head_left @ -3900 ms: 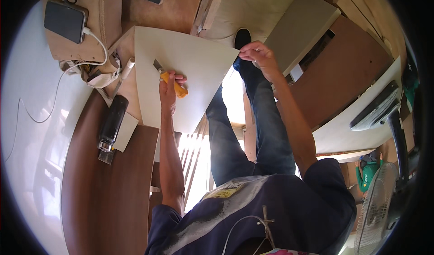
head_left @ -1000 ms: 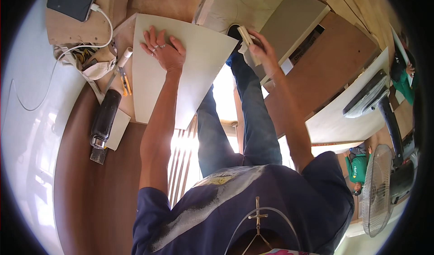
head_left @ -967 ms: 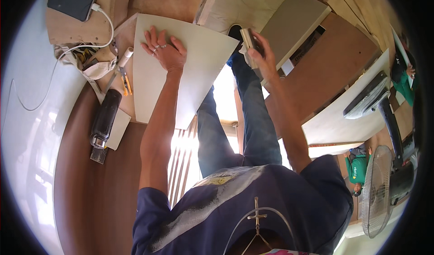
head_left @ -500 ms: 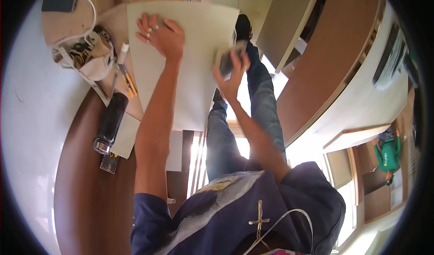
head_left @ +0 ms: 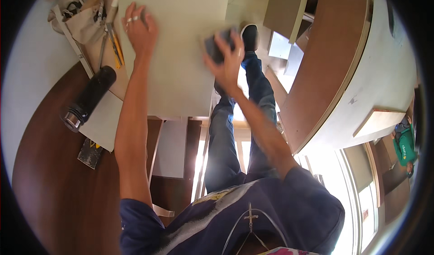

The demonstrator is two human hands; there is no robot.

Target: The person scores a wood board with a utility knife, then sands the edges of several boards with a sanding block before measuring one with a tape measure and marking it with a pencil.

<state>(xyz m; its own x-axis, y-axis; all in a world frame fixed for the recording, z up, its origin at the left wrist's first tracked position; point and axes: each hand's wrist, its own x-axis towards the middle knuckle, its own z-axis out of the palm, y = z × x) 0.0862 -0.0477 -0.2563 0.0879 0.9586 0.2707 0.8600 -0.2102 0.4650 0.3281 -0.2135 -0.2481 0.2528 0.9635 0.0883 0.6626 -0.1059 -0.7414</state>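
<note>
Now | left hand (head_left: pixel 139 28) flat, fingers spread on pale board (head_left: pixel 181 51) | right hand (head_left: pixel 226 60) fingers clamped on dark block (head_left: pixel 216 47) | tool pouch (head_left: pixel 81 13) contents unclear

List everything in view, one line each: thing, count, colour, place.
board: 1, pale cream, flat on the bench under both hands
dark block: 1, grey, on the board's right edge
cylinder tool: 1, black, left of the board
cloth pouch: 1, beige, upper left
pencil: 1, yellow, beside the board's left edge
curved tabletop: 1, dark brown, lower left
other person: 1, green top, far right
left hand: flat on the board
right hand: gripping the dark block
</note>
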